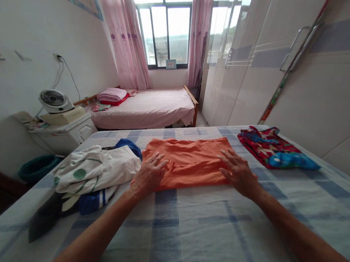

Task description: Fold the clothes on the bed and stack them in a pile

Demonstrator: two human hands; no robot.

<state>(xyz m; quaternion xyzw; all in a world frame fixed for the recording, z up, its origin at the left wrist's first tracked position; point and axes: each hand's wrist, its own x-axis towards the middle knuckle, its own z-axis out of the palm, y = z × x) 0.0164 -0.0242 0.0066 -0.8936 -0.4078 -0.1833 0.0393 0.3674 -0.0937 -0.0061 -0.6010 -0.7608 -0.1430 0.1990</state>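
An orange garment (193,160), folded into a wide rectangle with some wrinkles, lies flat on the checked bedsheet (203,236). My left hand (150,173) rests on its left end, fingers stretched out. On the right end lies my right hand (239,173), its fingers spread over the cloth. Neither hand grips anything. Left of the orange garment is a loose heap of clothes, with a white piece with green dots (91,169) on top and blue and dark pieces (92,201) below. A folded red and blue patterned cloth (275,148) lies to the right.
Beyond this bed stands a second bed with a pink sheet (152,105) and folded bedding (113,95). A small fan (53,100) is on the cabinet (79,130) at left, above a green bin (39,167). Glossy wardrobe doors (257,65) line the right side.
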